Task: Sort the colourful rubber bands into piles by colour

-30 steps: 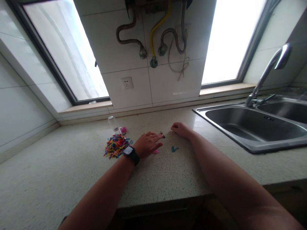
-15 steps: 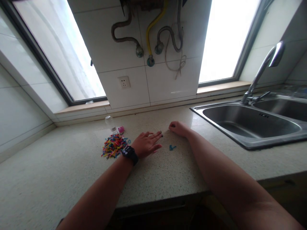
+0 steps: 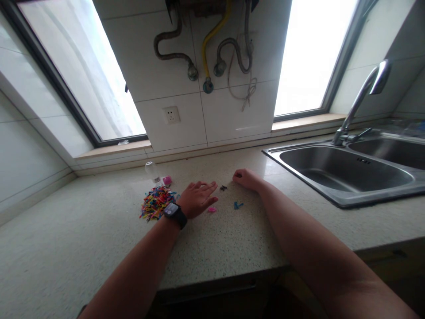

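My left hand [image 3: 198, 199], wearing a black watch [image 3: 175, 214], is open with its fingers stretched out low over the counter. Just beyond its fingertips lies a small cluster of black bands [image 3: 223, 188]. Under the thumb sits a little pink cluster [image 3: 211, 210], and a blue cluster [image 3: 237, 205] is farther right. Beside the left wrist is a heap of tiny multicoloured rubber bands [image 3: 157, 202]. My right hand [image 3: 246, 178] rests on the counter right of the black bands, fingers curled in, with nothing visible in them.
Behind the heap a clear plastic bottle [image 3: 151, 170] stands next to a pink cap-like thing [image 3: 167, 180]. At the right a steel sink [image 3: 335, 204] with a tall faucet [image 3: 360, 99] is set into the speckled counter [image 3: 212, 248]. Pipes [image 3: 207, 57] hang on the tiled wall.
My left hand has drawn back to the left, away from the black bands, which now lie uncovered. The pink cluster shows more fully. My right hand has stayed in place.
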`<state>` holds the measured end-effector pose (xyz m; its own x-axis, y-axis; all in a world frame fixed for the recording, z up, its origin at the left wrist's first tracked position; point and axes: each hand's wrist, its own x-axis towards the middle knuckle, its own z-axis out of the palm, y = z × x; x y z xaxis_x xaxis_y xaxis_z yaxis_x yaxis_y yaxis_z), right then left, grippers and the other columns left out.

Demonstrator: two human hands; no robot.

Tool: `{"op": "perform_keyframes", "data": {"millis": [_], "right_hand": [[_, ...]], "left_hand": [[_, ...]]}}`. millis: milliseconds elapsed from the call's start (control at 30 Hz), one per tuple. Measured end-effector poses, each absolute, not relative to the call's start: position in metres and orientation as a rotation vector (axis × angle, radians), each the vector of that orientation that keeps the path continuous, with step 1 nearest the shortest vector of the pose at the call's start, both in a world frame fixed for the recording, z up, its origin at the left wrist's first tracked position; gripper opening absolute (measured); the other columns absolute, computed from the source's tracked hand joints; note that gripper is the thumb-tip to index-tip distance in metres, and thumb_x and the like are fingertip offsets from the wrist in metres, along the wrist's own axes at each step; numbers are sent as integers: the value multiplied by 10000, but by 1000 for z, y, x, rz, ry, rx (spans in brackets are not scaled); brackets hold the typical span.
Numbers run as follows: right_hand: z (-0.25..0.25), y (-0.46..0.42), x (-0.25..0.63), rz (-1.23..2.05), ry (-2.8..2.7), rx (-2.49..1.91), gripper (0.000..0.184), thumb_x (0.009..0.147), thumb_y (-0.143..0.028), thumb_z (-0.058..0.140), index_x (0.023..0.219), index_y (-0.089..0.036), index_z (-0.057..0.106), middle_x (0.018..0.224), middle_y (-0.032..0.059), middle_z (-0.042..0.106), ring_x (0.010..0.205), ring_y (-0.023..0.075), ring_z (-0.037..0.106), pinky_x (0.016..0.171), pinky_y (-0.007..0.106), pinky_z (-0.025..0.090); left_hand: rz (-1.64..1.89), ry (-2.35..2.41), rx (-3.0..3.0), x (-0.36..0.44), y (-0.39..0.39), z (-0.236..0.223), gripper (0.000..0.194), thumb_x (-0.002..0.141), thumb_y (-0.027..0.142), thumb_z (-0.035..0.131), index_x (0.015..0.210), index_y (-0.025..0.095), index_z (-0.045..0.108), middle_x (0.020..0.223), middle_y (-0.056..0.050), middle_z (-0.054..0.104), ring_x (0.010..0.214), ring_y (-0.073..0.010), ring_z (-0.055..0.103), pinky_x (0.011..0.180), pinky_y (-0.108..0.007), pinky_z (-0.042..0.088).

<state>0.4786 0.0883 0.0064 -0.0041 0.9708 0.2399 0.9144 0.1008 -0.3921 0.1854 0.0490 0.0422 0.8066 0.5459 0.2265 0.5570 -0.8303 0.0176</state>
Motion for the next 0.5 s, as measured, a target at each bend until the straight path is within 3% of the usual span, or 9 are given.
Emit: {"op": "perform_keyframes", "data": {"millis": [300, 500], "right_hand": [[5, 91, 480, 171, -1956, -1833, 226, 841, -398, 589, 910, -241, 736, 881, 61, 742, 765, 192, 643, 622, 264, 395], [7, 89, 478, 157, -1977, -1841, 205, 839, -382, 598, 904, -239, 730, 889, 64, 744, 767, 196, 643, 621, 269, 393]], "left_hand": [[-493, -993, -2918, 166, 56, 55, 566, 1009, 556, 234, 1397, 258, 518, 1433, -31, 540, 1269, -215, 474, 1055, -375, 337], [-645, -990, -2893, 141, 69, 66, 479, 1030, 469, 275, 1151, 214, 662, 1149, -64, 678, 1079, -198, 561, 981, -364, 399]]}}
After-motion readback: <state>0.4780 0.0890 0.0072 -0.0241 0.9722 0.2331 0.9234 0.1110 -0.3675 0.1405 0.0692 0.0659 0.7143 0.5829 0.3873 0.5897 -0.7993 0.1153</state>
